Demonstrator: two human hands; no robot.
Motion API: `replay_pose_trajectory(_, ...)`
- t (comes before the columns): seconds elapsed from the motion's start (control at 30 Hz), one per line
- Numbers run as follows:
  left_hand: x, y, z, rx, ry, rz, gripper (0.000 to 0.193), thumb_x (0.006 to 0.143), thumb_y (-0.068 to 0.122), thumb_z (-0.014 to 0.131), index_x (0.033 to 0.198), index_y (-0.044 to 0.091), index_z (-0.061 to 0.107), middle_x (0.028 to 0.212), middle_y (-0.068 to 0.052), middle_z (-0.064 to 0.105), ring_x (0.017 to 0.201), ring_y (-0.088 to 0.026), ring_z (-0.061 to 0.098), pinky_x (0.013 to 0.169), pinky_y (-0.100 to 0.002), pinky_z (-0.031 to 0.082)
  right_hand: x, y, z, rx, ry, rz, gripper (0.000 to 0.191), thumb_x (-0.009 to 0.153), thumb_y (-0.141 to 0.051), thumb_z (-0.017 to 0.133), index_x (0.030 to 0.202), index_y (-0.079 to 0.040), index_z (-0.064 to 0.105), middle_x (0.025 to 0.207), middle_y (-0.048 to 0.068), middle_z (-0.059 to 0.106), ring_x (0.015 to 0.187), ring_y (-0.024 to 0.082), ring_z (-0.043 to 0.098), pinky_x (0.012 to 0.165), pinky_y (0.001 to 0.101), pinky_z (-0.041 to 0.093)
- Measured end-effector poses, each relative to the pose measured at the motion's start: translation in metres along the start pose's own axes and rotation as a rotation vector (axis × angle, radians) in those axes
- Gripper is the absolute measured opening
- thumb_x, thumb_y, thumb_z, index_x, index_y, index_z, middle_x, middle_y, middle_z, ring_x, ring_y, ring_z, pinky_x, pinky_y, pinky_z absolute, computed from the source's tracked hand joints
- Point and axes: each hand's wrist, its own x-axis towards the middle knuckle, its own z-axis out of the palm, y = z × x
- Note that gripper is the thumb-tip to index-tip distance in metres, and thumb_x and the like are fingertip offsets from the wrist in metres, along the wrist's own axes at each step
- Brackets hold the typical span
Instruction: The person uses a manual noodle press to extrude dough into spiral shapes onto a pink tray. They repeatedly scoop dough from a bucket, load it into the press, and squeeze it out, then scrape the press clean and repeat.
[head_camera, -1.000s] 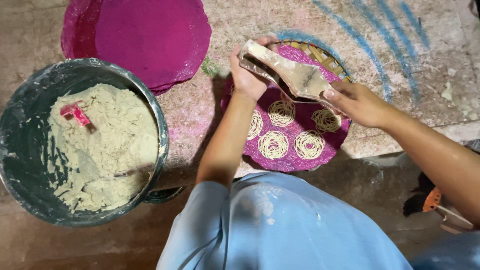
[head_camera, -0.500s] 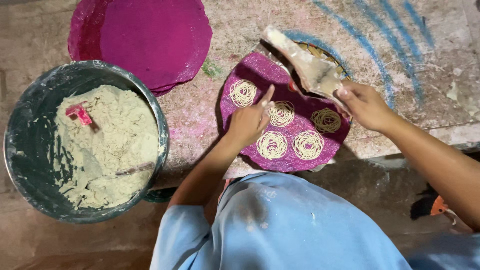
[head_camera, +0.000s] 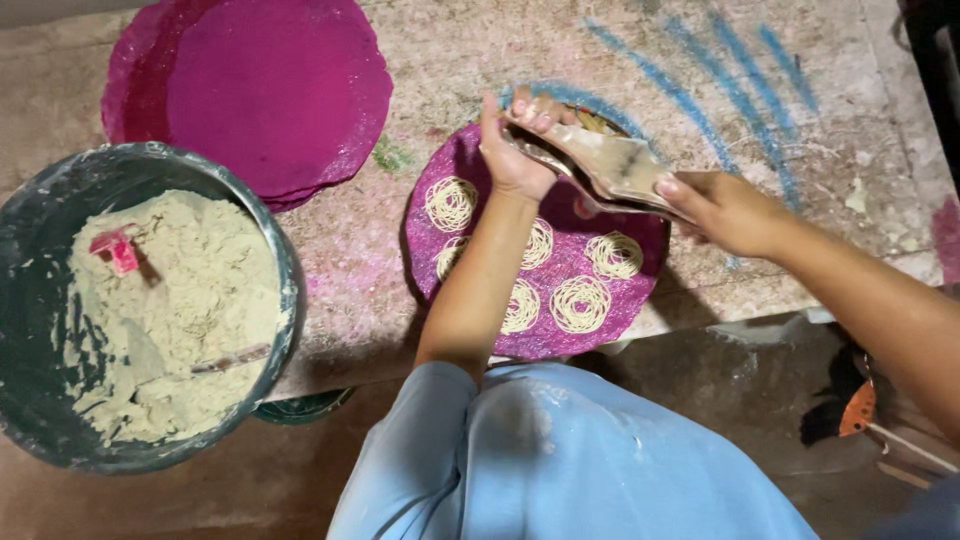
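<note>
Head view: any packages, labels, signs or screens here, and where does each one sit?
None in view: no package, label, sign or screen.
Nearest to one is a small pink plastic piece lying in the dough in the grey bucket, at the left; whether it carries print cannot be told.
Blue chalk strokes cross the slab at the upper right; they are plain lines.

Dough-smeared wooden press (head_camera: 600, 165), tilted, held above pink mat (head_camera: 470, 165) of noodle coils (head_camera: 580, 304)

Dough bucket (head_camera: 60, 300) at left, stacked mats (head_camera: 260, 90) behind it, noodle coils (head_camera: 580, 303) on the mat (head_camera: 440, 240) at right
</note>
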Motion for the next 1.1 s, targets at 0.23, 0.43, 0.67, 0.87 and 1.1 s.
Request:
replay_pose_trajectory(0.23, -0.005, -0.006, -0.022, 0.051, 0.144, 0.085, 0.05, 0.106, 0.054, 0.041, 0.073, 0.017, 0.047, 0.065, 0.002, 0.042, 0.062, -0.015, 0.042, 0.077, -0.037, 0.044, 0.005, -0.001, -0.001, -0.035, -0.091, 0.031, 0.078, 0.102, -0.065, 0.032, 0.134, -0.002, 0.065, 0.075, 0.015, 0.071, 0.068, 0.025, 0.072, 0.071, 0.0431, 0.061)
replay_pose_trajectory(0.43, 0.019, -0.007, -0.012, 0.103, 0.16, 0.145, 0.048, 0.101, 0.055, 0.038, 0.07, 0.017, 0.045, 0.061, 0.002, 0.041, 0.058, -0.015, 0.041, 0.069, -0.037, 0.043, 0.018, -0.001, -0.012, -0.053, 0.069, -0.119, 0.072, 0.103, -0.058, 0.039, 0.143, 0.001, 0.055, 0.075, 0.014, 0.07, 0.068, 0.025, 0.071, 0.075, 0.0436, 0.056)
replay_pose_trajectory(0.67, 0.007, -0.005, -0.009, 0.168, 0.324, 0.183, 0.048, 0.1, 0.052, 0.036, 0.067, 0.018, 0.043, 0.058, 0.001, 0.038, 0.054, -0.016, 0.038, 0.064, -0.038, 0.042, 0.012, -0.002, -0.008, -0.02, -0.065, -0.03, 0.069, 0.105, -0.057, 0.037, 0.13, 0.0, 0.067, 0.07, 0.014, 0.066, 0.067, 0.028, 0.068, 0.069, 0.0455, 0.059)
replay_pose_trajectory(0.87, 0.027, -0.019, 0.011, 0.07, 0.201, 0.154, 0.046, 0.1, 0.048, 0.033, 0.071, 0.016, 0.048, 0.063, -0.001, 0.045, 0.059, -0.018, 0.046, 0.066, -0.038, 0.044, 0.023, 0.005, -0.026, -0.133, 0.155, -0.159, 0.065, 0.105, -0.057, 0.046, 0.128, 0.001, 0.065, 0.07, 0.015, 0.068, 0.071, 0.025, 0.068, 0.074, 0.0445, 0.052)
replay_pose_trajectory(1.1, 0.004, -0.015, 0.003, 1.087, 0.633, -0.562, 0.064, 0.105, 0.054, 0.012, 0.113, 0.01, 0.058, 0.089, -0.003, 0.067, 0.065, -0.009, 0.057, 0.044, -0.027, 0.033, 0.026, 0.02, -0.02, 0.111, 0.145, -0.286, 0.047, 0.106, -0.047, 0.051, 0.104, -0.004, 0.07, 0.066, 0.013, 0.061, 0.063, 0.022, 0.06, 0.064, 0.0416, 0.049)
